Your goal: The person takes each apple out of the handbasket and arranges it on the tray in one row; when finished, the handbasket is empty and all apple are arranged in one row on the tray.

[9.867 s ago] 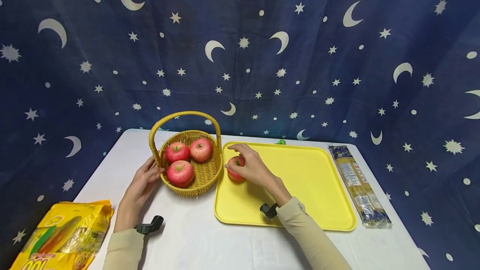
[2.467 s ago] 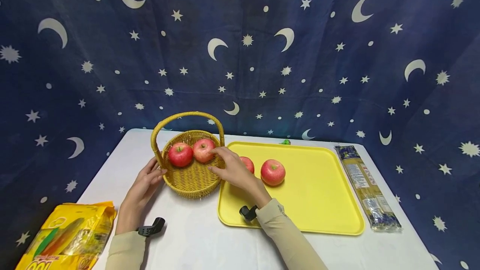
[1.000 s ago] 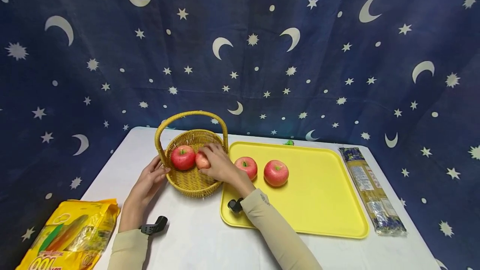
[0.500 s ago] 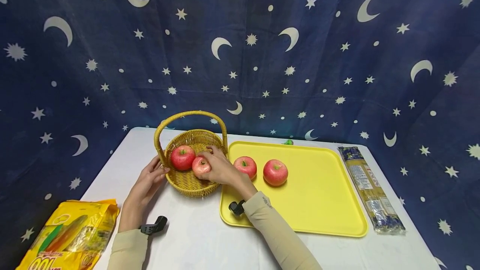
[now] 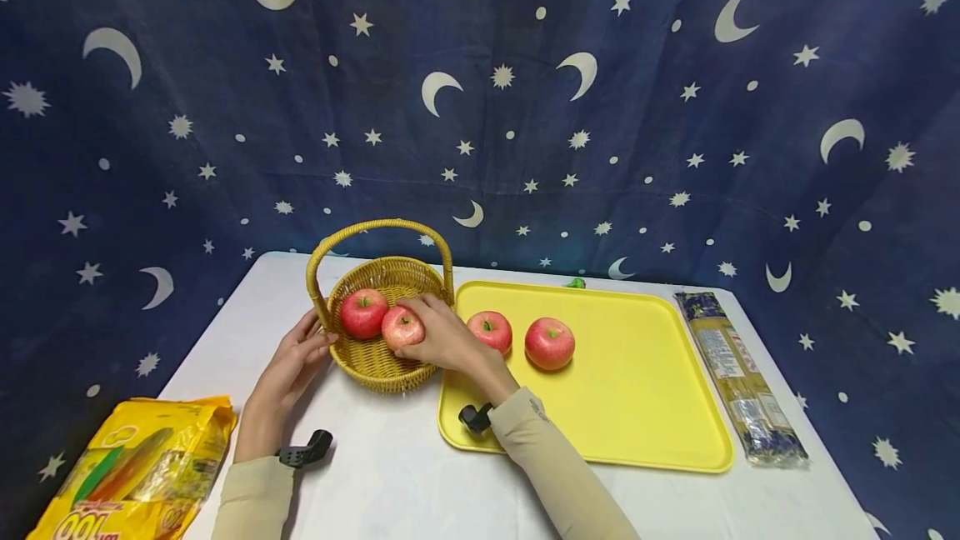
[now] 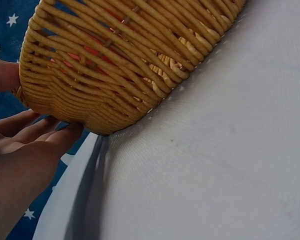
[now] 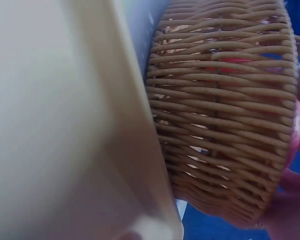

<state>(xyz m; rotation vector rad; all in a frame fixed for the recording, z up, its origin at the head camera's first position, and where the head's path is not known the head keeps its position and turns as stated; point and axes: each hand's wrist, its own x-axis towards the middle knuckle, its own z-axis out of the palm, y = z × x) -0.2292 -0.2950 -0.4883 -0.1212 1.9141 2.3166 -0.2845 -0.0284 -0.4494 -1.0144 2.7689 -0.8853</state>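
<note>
A wicker basket (image 5: 382,367) with an arched handle holds two apples. My left hand (image 5: 288,369) holds it at the left rim; in the left wrist view the thumb (image 6: 2,75) is at the rim and the fingers touch the woven side. My right hand (image 5: 446,340) reaches over the right rim and grips the paler apple (image 5: 401,328), its fingertips partly hidden behind the fruit. The redder apple (image 5: 363,312) lies beside that one, to its left. On the yellow tray (image 5: 630,390) sit another apple (image 5: 491,330), near my right wrist, and a further apple (image 5: 550,344).
A yellow printed bag (image 5: 142,465) lies at the front left of the white table. Along the tray's right side is a long clear packet (image 5: 738,382) with blue ends. Something small and green (image 5: 576,282) shows behind the tray. A star-patterned cloth (image 5: 495,107) hangs behind.
An apple has gone from the basket to the tray, beside the one there before. My right hand has come back into the basket, taken the paler apple and shifted it slightly nearer me.
</note>
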